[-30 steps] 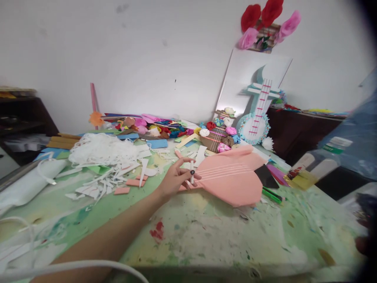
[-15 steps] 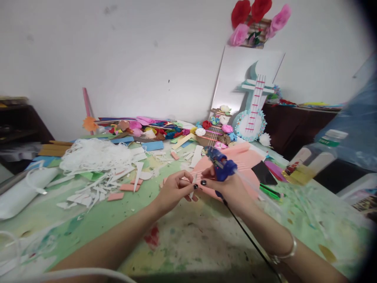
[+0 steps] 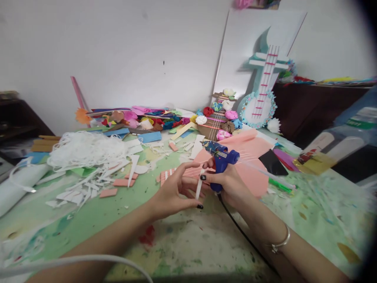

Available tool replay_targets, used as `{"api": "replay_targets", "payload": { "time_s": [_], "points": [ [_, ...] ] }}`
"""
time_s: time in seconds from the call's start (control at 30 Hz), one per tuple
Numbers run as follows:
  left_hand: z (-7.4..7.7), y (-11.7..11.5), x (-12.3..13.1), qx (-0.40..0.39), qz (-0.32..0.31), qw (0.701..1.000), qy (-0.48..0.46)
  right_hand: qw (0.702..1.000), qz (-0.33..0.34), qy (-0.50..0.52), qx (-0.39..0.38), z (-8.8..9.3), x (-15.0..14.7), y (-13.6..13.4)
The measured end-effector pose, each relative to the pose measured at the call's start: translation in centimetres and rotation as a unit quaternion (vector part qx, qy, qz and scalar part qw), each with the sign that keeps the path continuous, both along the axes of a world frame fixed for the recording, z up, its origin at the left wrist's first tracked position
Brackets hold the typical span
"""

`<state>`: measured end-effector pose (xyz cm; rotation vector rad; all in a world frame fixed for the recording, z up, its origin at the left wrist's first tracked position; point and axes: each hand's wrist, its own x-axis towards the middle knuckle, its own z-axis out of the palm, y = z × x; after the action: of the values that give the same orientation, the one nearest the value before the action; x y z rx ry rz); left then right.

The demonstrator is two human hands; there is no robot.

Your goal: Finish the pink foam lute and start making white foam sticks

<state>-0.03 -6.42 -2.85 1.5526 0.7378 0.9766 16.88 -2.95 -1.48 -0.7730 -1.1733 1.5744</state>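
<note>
My left hand (image 3: 173,192) pinches a small white strip (image 3: 199,188) between its fingertips, just above the table. My right hand (image 3: 229,182) is wrapped round a blue glue gun (image 3: 219,157), whose nozzle points left toward the strip. A black cord (image 3: 235,226) runs from the gun back along my right forearm. Behind both hands lies a pink guitar-shaped foam piece (image 3: 250,165) with thin white strings and short white bars on its neck (image 3: 169,173).
White foam scraps and shreds (image 3: 88,151) pile up at the left. Coloured paper flowers and sheets (image 3: 153,122) lie along the wall. A pale blue paper guitar (image 3: 260,98) leans on a white board. A bottle in a plastic bag (image 3: 330,145) sits at the right.
My right hand came into view with the glue gun and met my left hand. Both hands then drew slightly nearer to me, and the view tilted down.
</note>
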Motion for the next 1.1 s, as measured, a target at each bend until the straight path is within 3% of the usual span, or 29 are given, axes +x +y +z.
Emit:
{"api": "replay_targets", "payload": {
  "time_s": [0.23, 0.67, 0.77, 0.9, 1.0, 1.1],
  "points": [
    [-0.2, 0.3, -0.5, 0.062, -0.040, 0.997, 0.011, 0.998, 0.056, 0.018, -0.012, -0.7, 0.2, 0.0],
    [-0.5, 0.2, -0.2, 0.023, -0.060, 0.996, -0.055, 0.999, 0.049, 0.024, -0.002, -0.6, -0.1, -0.2],
    [-0.5, 0.3, -0.3, 0.037, -0.043, 0.997, -0.057, 0.999, 0.030, 0.008, 0.011, -0.6, 0.0, 0.0],
    [-0.1, 0.4, -0.8, 0.054, 0.002, 0.997, -0.056, 0.995, -0.054, -0.040, 0.071, 0.2, 1.3, 0.6],
    [0.4, 0.5, -1.2, 0.047, 0.029, 0.998, -0.043, 0.986, -0.024, -0.102, 0.130, 1.3, 3.0, 0.8],
    [0.8, 0.5, -1.4, 0.038, 0.054, 0.997, -0.029, 0.980, 0.027, -0.142, 0.139, 2.2, 4.2, 0.7]
  ]
}}
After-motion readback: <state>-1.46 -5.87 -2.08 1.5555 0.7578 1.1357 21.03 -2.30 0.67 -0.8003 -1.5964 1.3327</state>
